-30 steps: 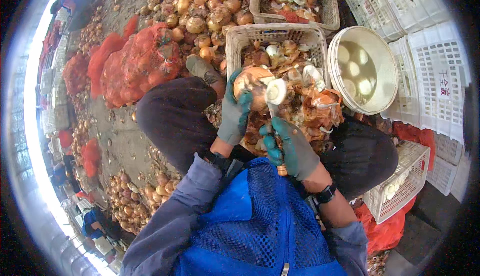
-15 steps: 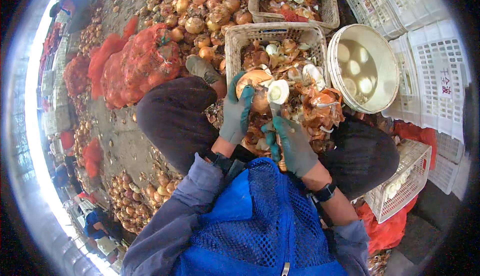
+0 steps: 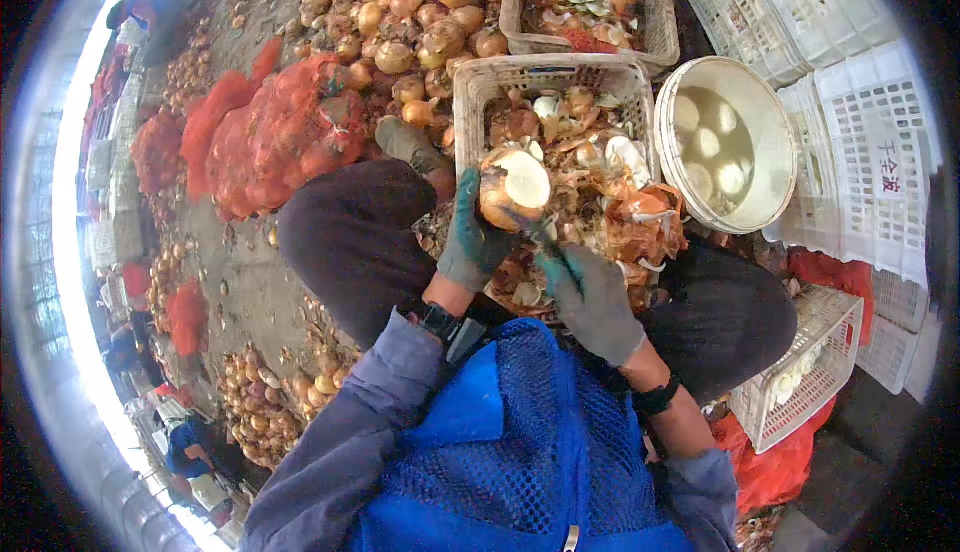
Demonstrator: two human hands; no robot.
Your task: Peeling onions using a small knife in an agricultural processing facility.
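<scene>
My left hand [image 3: 472, 245], in a grey and green glove, grips an onion [image 3: 514, 188] above a crate. The onion still has brown skin, and a pale, flat cut face shows on its upper right side. In my gloved right hand [image 3: 595, 300] is a knife [image 3: 546, 240], its dark blade close against the onion's lower edge; the handle is hidden by my fingers. Beneath both hands, the white plastic crate [image 3: 468, 102] holds onion skins [image 3: 645, 214] and pale trimmings.
Right of the crate stands a white bucket [image 3: 783, 157] with peeled onions in liquid. White crates [image 3: 872, 122] are stacked beyond it. Another crate [image 3: 655, 22] of skins sits ahead. Loose onions [image 3: 400, 32] and red mesh sacks [image 3: 285, 137] lie to the left. Other people work at far left.
The onion has turned so its cut face shows toward the right. The pale cut piece on the blade is gone from there. My right hand has moved slightly nearer my body.
</scene>
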